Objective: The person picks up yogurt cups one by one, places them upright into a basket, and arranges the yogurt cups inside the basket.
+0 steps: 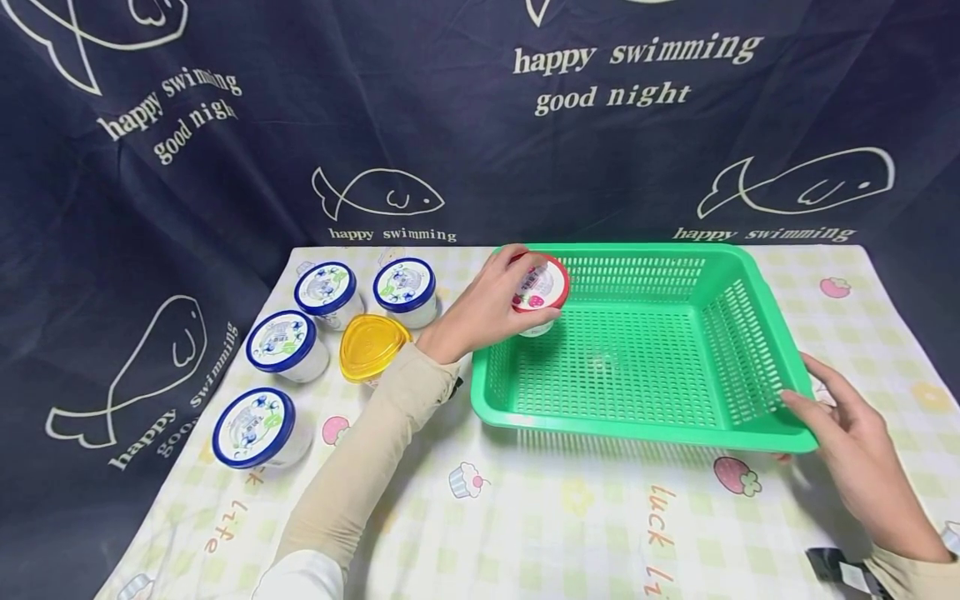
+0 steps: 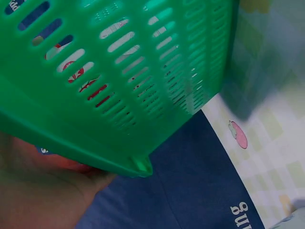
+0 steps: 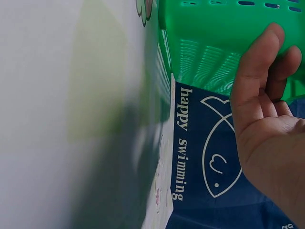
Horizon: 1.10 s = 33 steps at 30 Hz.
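Observation:
My left hand (image 1: 489, 302) grips a round tub with a red-rimmed lid (image 1: 551, 287) inside the left end of a green plastic basket (image 1: 637, 433). Strawberry pictures show on that lid, and part of the tub's body is hidden by the hand. On the basket's right front corner, my right hand (image 1: 858, 446) holds the rim, thumb on top and fingers around the outside. From the right wrist, those fingers (image 3: 259, 59) lie against the basket's outer wall. Seen from the left wrist, the slotted basket wall (image 2: 62, 138) covers much of the left hand (image 2: 47, 200).
Left of the basket stand several tubs with blue-rimmed lids, the nearest tub (image 1: 255, 427) at the front. A container with a yellow lid (image 1: 372, 346) stands beside my left forearm. Behind the checked tablecloth (image 1: 540, 517) hangs a dark blue curtain (image 1: 480, 125).

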### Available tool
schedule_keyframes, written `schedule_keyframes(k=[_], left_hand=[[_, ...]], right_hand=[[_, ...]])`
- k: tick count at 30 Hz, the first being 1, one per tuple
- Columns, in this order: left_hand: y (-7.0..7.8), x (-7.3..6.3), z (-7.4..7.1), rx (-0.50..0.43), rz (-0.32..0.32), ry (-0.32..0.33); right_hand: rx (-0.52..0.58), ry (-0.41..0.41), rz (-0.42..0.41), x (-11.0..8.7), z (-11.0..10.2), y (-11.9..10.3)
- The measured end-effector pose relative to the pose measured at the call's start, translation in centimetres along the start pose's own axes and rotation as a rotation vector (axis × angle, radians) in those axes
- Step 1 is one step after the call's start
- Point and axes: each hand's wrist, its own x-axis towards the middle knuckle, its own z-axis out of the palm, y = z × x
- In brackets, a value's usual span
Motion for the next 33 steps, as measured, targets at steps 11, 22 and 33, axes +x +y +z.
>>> schedule_keyframes(k=[11, 22, 33], left_hand=[[-0.6, 0.2, 0.8, 0.056, 0.028, -0.022], [-0.8, 0.6, 1.7, 0.163, -0.01, -0.067], [-0.6, 0.8, 1.9, 0.271, -0.032, -0.124]], right_hand=[[-0.005, -0.001, 0.007, 0.0, -0.1, 0.0], [-0.01, -0.003, 0.016, 0.0, -0.1, 0.0], [-0.001, -0.008, 0.005, 0.0, 0.0, 0.0]])
